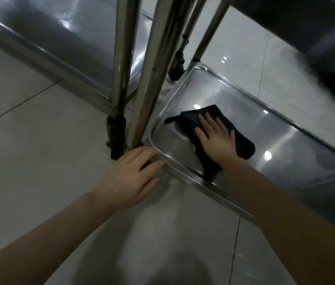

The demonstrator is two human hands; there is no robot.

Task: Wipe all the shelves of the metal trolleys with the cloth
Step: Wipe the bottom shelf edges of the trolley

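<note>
Cloth (pixel 242 140) under flat right hand (pixel 217 138), fingers (pixel 207 122) apart, near shelf (pixel 286 140) corner.

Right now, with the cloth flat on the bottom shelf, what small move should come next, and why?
Probably slide the right hand and the cloth toward the shelf's near corner. The hand lies flat on the cloth mid-shelf, the corner strip beside it is uncovered, and the left hand rests on the rim there, seemingly steadying the trolley.

Bottom steel shelf (pixel 286 138) of trolley, low over tiled floor (pixel 28 130); dark cloth (pixel 242 140) flat near its left corner.
</note>
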